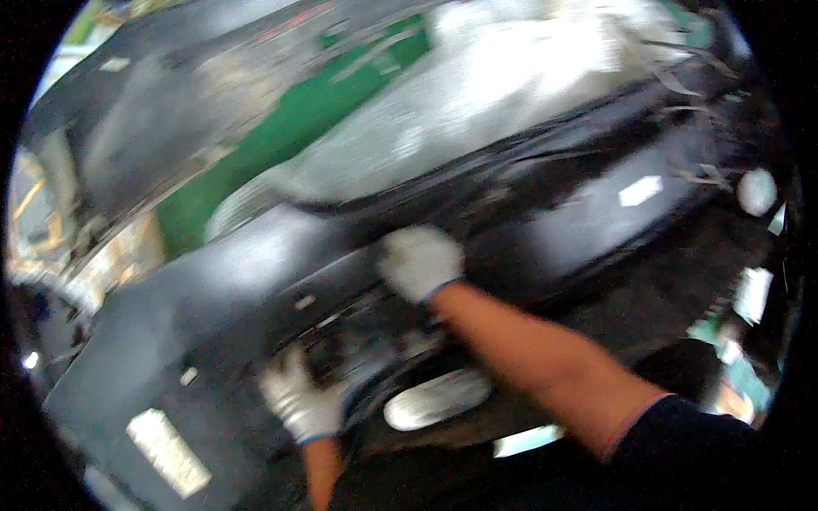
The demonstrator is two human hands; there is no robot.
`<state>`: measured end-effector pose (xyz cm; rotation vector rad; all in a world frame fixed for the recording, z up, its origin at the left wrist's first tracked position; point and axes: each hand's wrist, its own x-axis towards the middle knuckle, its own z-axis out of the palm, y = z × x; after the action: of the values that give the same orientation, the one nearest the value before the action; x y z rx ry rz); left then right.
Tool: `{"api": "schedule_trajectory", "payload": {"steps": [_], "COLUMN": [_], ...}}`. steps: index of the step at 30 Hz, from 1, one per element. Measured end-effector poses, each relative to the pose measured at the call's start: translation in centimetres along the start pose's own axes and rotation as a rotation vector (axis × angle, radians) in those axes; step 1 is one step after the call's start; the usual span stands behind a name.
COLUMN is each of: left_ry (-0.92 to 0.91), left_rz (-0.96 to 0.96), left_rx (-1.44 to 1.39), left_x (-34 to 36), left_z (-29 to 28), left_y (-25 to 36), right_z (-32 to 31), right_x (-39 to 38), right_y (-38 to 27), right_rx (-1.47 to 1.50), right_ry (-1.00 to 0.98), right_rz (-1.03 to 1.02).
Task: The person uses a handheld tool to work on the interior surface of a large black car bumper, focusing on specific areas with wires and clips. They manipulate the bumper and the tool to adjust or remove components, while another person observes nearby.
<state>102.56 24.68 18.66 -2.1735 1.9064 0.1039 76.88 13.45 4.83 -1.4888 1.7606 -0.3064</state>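
Clutter fills the far side of this place: clear plastic [477, 106], a green surface [277, 132] and, at far left, another dark piece [162, 111]. Nearer, a long black panel [247, 255] lies slantwise from near left to far right, with white labels at its left end [168, 453] and toward its right [641, 191]. How far the work has come, I judge only with caution: the panel's upper face is uncovered and both hands are at it, but no finished or remaining part can be clearly told.

The gloved right hand [421, 262] is over the panel's middle, its fingers seeming curled — blur hides whether they grasp something. The gloved left hand [302, 396] is at the near side, its fingers toward the panel; I cannot tell how open they are, or whether they grip. Just beside is a pale oval thing [437, 399] — perhaps a shoe.
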Motion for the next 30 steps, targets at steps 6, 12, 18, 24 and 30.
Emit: {"api": "schedule_trajectory", "payload": {"steps": [6,12,18,24,30], "left_ry": [-0.011,-0.11,-0.201,-0.224,-0.316], "left_rz": [0.092,0.074,0.081,0.094,0.037], "left_rx": [0.325,0.372,0.355,0.364,0.411], "left_x": [0.2,0.8,2.3,2.7,3.2], "left_z": [-2.0,-1.1,-1.4,-0.9,-1.6], "left_y": [0.3,1.0,-0.2,-1.1,0.3], "right_z": [2.0,2.9,3.4,2.9,3.1], "right_x": [-0.7,-0.5,0.1,-0.1,-0.1], "right_y": [-0.2,1.6,1.3,1.0,1.3], "right_rx": [0.198,0.208,0.244,0.238,0.241], "right_ry": [0.13,0.175,0.133,0.102,0.135], "right_rz": [-0.103,-0.167,-0.155,-0.163,-0.175]}}
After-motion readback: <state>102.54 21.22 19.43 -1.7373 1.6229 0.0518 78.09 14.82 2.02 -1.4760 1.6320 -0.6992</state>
